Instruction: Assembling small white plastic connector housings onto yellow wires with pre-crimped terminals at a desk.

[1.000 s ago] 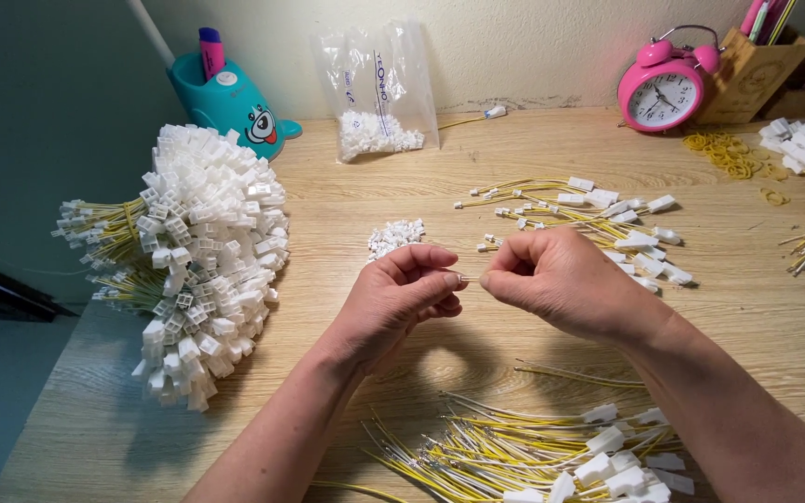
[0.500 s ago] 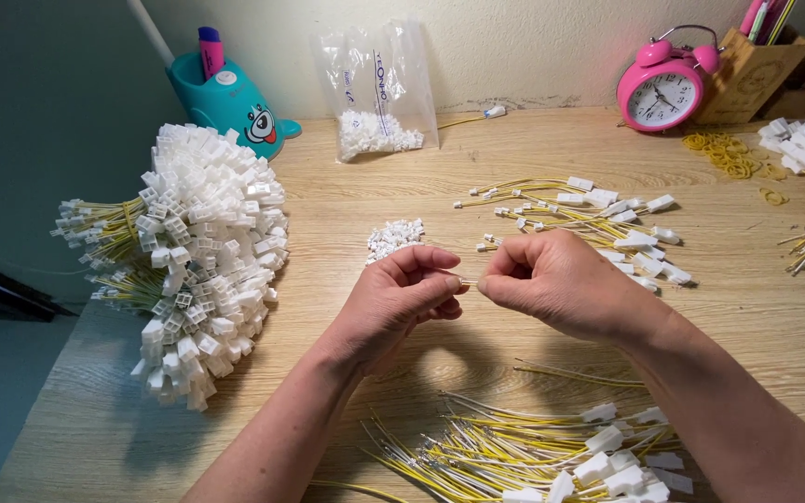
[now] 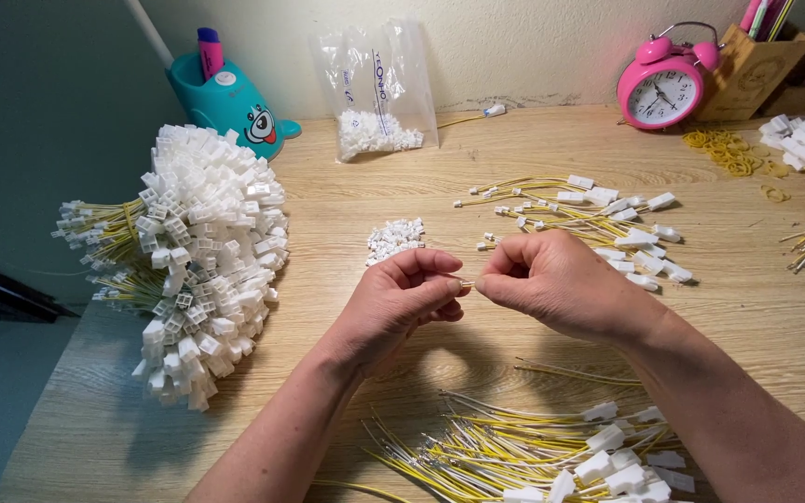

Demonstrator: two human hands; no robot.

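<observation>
Two hands meet over the table (image 3: 347, 200): left hand (image 3: 401, 303) and right hand (image 3: 556, 284), fingertips pinching a thin wire end (image 3: 466, 283) between them. A loose pinch could drop it among the small white connectors (image 3: 395, 237) just beyond, or bend the tip.

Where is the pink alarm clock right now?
The pink alarm clock stands at the far right of the table, against the wall, just left of a wooden pen holder and behind some yellow rubber bands.
</observation>
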